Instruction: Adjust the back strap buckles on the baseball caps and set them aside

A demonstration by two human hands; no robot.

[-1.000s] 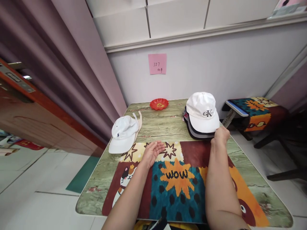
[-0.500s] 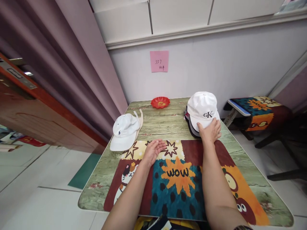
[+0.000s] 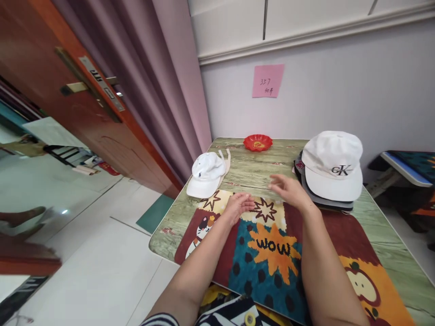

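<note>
A white baseball cap with black CK letters (image 3: 331,165) tops a stack of darker caps (image 3: 328,204) at the table's right. To the left lies another white cap (image 3: 205,174) with a small dark emblem, its loose strap ends and a beige piece showing behind it. My left hand (image 3: 239,207) hovers over the mat, fingers stretched out and nothing in it. My right hand (image 3: 288,188) is left of the stack, apart from it and empty, its fingers extended toward the left.
A patterned mat (image 3: 244,267) covers the front of the green wood-look table (image 3: 166,231). At the back sits a red scalloped dish (image 3: 257,143). A pink note (image 3: 268,80) is on the wall. An open door (image 3: 132,136) stands at left, a bench (image 3: 408,170) at right.
My right hand has left the brim of the CK cap and moved leftward over the table. My left hand stays over the mat. The camera has turned to the left.
</note>
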